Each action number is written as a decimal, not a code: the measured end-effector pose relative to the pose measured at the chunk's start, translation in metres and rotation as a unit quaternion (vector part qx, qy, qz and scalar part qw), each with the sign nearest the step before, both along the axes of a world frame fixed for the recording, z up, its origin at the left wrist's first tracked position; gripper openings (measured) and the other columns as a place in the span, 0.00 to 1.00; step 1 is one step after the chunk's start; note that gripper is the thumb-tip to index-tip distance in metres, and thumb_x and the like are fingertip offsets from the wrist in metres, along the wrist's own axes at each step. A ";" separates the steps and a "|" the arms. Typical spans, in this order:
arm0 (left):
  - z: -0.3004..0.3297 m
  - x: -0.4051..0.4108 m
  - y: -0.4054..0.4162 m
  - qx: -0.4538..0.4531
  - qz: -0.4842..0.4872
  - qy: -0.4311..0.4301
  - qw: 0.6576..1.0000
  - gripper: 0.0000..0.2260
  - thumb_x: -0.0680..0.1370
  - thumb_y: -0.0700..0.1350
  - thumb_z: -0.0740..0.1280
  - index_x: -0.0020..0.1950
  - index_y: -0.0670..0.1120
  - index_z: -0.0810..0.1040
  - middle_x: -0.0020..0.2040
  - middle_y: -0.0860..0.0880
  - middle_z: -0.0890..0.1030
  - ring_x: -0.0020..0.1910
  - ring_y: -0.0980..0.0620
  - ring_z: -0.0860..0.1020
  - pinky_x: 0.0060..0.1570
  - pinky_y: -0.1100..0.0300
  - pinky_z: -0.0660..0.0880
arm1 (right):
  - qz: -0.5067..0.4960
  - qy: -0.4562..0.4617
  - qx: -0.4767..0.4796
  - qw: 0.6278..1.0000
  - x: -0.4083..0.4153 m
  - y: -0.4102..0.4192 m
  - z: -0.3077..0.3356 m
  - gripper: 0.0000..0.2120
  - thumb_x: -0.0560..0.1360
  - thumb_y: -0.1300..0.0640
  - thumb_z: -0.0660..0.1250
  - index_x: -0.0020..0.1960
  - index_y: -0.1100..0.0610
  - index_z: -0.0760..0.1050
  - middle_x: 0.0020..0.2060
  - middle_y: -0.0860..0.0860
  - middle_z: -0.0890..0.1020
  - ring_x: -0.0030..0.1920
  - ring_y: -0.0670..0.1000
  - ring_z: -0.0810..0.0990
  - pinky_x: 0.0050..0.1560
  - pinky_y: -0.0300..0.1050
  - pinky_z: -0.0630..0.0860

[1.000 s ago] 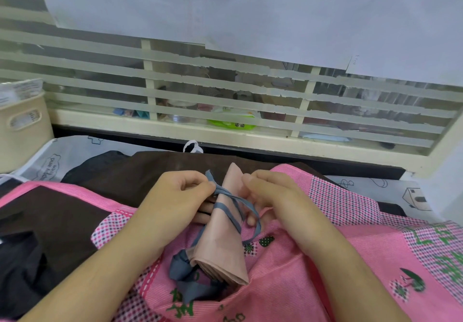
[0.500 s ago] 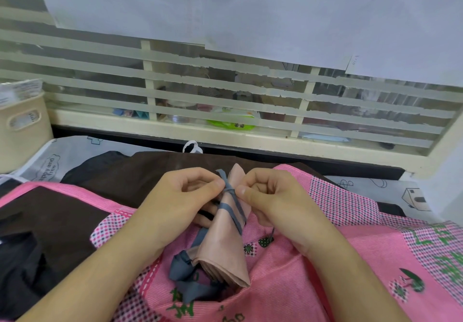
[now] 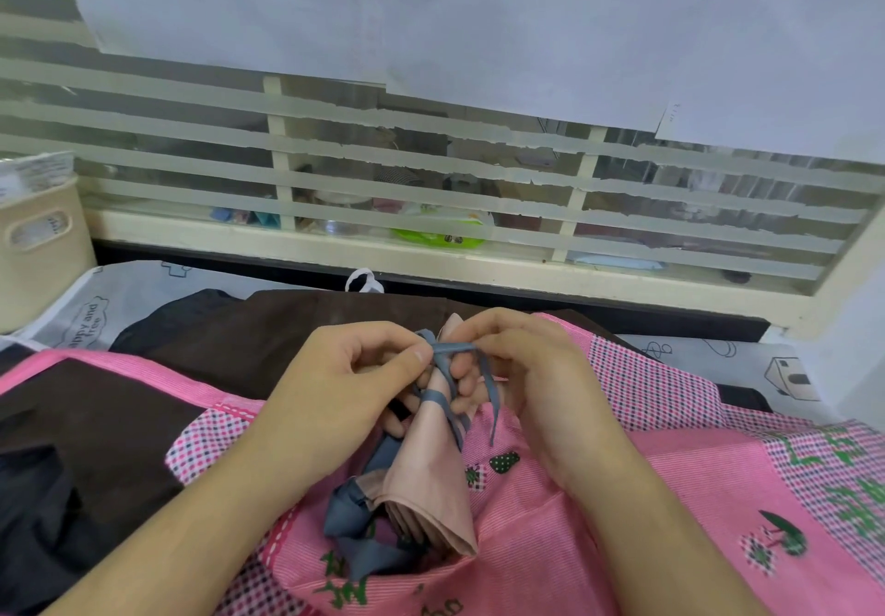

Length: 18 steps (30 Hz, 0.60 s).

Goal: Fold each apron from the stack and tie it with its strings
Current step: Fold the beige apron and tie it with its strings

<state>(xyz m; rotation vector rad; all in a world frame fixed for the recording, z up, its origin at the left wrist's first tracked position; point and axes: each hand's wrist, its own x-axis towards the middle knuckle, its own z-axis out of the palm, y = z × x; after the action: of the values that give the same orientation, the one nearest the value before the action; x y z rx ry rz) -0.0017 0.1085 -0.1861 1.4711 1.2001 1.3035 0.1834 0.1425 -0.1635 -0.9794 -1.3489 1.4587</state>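
Observation:
A folded beige-pink apron [image 3: 426, 467] lies as a narrow bundle on top of the pink patterned apron [image 3: 670, 495]. Grey-blue strings [image 3: 448, 378] wrap round its upper end, and more grey-blue fabric [image 3: 354, 519] bunches at its lower left. My left hand [image 3: 349, 376] pinches the strings at the top of the bundle between thumb and fingers. My right hand [image 3: 522, 366] pinches a string loop on the other side, and a loose string end hangs below it. Both hands meet over the bundle's tip.
A dark brown apron [image 3: 249, 342] and black cloth [image 3: 43, 510] spread to the left and behind. A beige basket [image 3: 38, 251] stands at the far left. A striped window with a cream sill [image 3: 431, 256] runs along the back edge. White printed sheeting [image 3: 718, 357] covers the surface.
My hands have drawn closer together at the bundle's tip. The right hand moved up and pulled the loose string loop in tighter round the top.

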 end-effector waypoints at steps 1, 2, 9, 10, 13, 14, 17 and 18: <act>0.000 0.000 0.000 -0.007 0.005 -0.012 1.000 0.08 0.82 0.38 0.69 0.45 0.43 0.87 0.37 0.44 0.84 0.33 0.49 0.82 0.29 0.58 0.79 | -0.005 -0.010 -0.036 0.999 -0.001 0.002 0.004 0.08 0.72 0.69 0.65 0.48 0.69 0.80 0.36 0.64 0.80 0.33 0.58 0.78 0.36 0.53 0.80; 0.000 0.000 0.001 -0.015 0.008 -0.022 1.000 0.08 0.82 0.38 0.69 0.46 0.42 0.87 0.37 0.44 0.84 0.33 0.48 0.82 0.29 0.58 0.79 | -0.009 -0.041 -0.050 0.998 0.000 0.004 0.005 0.08 0.71 0.71 0.65 0.47 0.68 0.81 0.36 0.64 0.80 0.34 0.59 0.79 0.39 0.55 0.80; 0.001 0.001 -0.001 -0.014 0.012 -0.031 0.999 0.07 0.81 0.39 0.71 0.48 0.45 0.88 0.38 0.42 0.85 0.34 0.47 0.81 0.30 0.57 0.80 | 0.008 -0.198 0.162 0.967 0.004 -0.006 -0.012 0.07 0.76 0.60 0.73 0.45 0.49 0.84 0.38 0.48 0.83 0.41 0.48 0.82 0.47 0.48 0.80; 0.001 0.001 -0.001 -0.012 0.014 -0.035 0.999 0.06 0.81 0.39 0.71 0.48 0.45 0.88 0.38 0.42 0.85 0.34 0.48 0.81 0.30 0.58 0.80 | 0.004 -0.191 0.164 0.968 0.003 -0.006 -0.011 0.08 0.77 0.61 0.73 0.45 0.49 0.84 0.38 0.48 0.84 0.41 0.47 0.82 0.46 0.46 0.79; 0.002 0.002 -0.002 -0.002 0.014 -0.042 0.999 0.07 0.80 0.39 0.72 0.48 0.46 0.90 0.38 0.41 0.85 0.33 0.48 0.81 0.30 0.59 0.79 | -0.009 -0.195 0.159 0.968 0.002 -0.008 -0.007 0.07 0.78 0.61 0.73 0.46 0.49 0.85 0.39 0.48 0.86 0.41 0.46 0.83 0.46 0.44 0.81; 0.003 0.002 -0.002 0.000 0.014 -0.043 0.999 0.07 0.80 0.39 0.72 0.47 0.46 0.90 0.37 0.41 0.85 0.33 0.49 0.80 0.30 0.60 0.79 | -0.006 -0.200 0.161 0.967 0.002 -0.009 -0.007 0.07 0.78 0.60 0.73 0.47 0.49 0.85 0.40 0.49 0.86 0.42 0.47 0.84 0.48 0.46 0.82; 0.002 0.001 -0.002 0.008 0.022 -0.039 0.999 0.07 0.79 0.39 0.73 0.45 0.47 0.90 0.36 0.42 0.85 0.32 0.49 0.80 0.30 0.61 0.78 | 0.021 -0.197 0.148 0.969 0.000 -0.013 -0.002 0.06 0.78 0.59 0.71 0.45 0.50 0.85 0.41 0.53 0.85 0.42 0.49 0.84 0.49 0.49 0.82; 0.002 0.000 -0.002 0.014 0.026 -0.033 0.999 0.07 0.79 0.39 0.73 0.45 0.48 0.90 0.36 0.42 0.85 0.32 0.49 0.80 0.30 0.61 0.78 | 0.020 -0.190 0.127 0.973 -0.004 -0.009 -0.001 0.08 0.78 0.59 0.69 0.43 0.51 0.85 0.41 0.55 0.85 0.40 0.49 0.83 0.47 0.48 0.81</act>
<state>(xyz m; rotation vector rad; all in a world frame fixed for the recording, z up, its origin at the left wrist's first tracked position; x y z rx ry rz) -0.0018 0.1063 -0.1843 1.4132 1.1895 1.3979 0.1798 0.1337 -0.1648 -1.1009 -1.7910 1.1247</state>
